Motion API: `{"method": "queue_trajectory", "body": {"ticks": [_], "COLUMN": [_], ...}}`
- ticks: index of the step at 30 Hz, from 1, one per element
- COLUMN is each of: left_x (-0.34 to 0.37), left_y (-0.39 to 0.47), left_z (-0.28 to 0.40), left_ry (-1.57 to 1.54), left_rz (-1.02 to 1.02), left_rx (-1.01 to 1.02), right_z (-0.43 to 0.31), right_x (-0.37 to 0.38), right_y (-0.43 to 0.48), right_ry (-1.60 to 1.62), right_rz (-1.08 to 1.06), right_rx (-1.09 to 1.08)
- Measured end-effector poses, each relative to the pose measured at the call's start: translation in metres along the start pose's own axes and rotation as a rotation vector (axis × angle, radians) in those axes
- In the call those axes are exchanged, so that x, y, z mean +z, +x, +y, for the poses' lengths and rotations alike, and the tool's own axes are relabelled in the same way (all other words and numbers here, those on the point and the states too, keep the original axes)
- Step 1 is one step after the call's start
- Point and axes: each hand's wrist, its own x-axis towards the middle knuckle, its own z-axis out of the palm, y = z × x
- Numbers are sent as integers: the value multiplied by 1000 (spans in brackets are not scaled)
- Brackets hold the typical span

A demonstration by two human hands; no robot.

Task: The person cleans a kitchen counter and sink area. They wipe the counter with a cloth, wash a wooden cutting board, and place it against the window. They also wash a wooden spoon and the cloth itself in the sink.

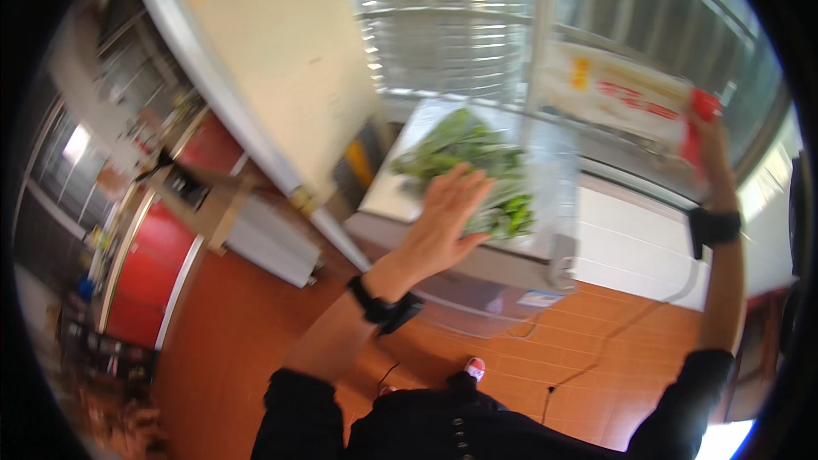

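Observation:
My left hand (447,217) is spread, palm down, over or against a bunch of leafy green vegetables (460,147), partly in clear plastic, which lies on the light top of a low cabinet or bin (390,198). Whether the fingers touch the leaves cannot be told. On the far right my right hand (709,121) is raised at the window, its fingers closed around a red cloth or plastic piece (693,140). The red piece is blurred. Beside it, along the window, is a whitish sheet or bag with red and yellow print (632,96).
A cream door (275,64) stands open at the left of the cabinet. Beyond it are red kitchen cabinets (150,268) and a cardboard box (223,217). A dark cable (594,364) runs over the orange tiled floor. Barred windows (447,32) rise behind the vegetables.

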Motion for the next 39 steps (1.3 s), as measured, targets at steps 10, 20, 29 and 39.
{"method": "queue_trajectory", "body": {"ticks": [10,20,29,39], "left_x": [-96,-108,-41,-21], "left_y": [-159,-300,-267,-241], "left_z": [-55,-159,-188,-210], "left_ry": [-141,-1283,-2523,-2652], "left_rz": [294,484,1047,1297], "left_rx": [-140,-1148,-1408,-1245], "right_z": [-129,-266,-246,-215], "right_x": [31,161,143,119], "right_y": [-99,-292,-385,-372], "right_ry": [332,569,302,501], "right_rz": [-274,-343,-223,-50], "right_rx": [358,459,506,546]}}
